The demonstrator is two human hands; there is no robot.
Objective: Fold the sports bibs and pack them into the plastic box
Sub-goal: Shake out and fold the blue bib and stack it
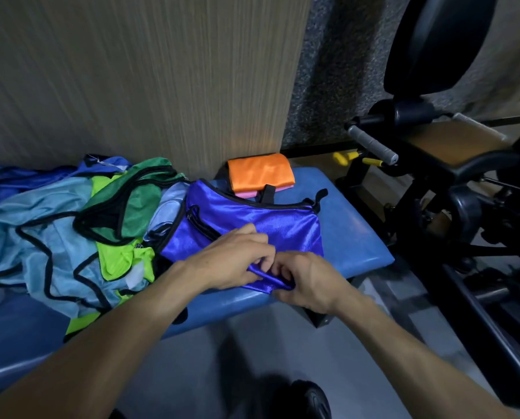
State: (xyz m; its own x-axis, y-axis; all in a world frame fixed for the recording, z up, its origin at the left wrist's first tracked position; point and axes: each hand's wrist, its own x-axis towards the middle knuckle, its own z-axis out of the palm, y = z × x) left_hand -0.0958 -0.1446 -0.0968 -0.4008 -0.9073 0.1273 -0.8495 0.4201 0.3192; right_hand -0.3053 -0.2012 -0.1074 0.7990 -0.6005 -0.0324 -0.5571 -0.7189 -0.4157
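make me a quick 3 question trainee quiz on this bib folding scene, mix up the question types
1. True or false: both hands grip the near edge of the shiny blue bib.
2. Which folded bib lies on top of the stack at the far end of the bench? A) green B) orange C) light blue
3. Fill in: the unfolded pile lies to the ______ of the shiny blue bib.

Key
1. True: the left hand and right hand both pinch that edge.
2. B: the orange bib lies on a pink one.
3. left
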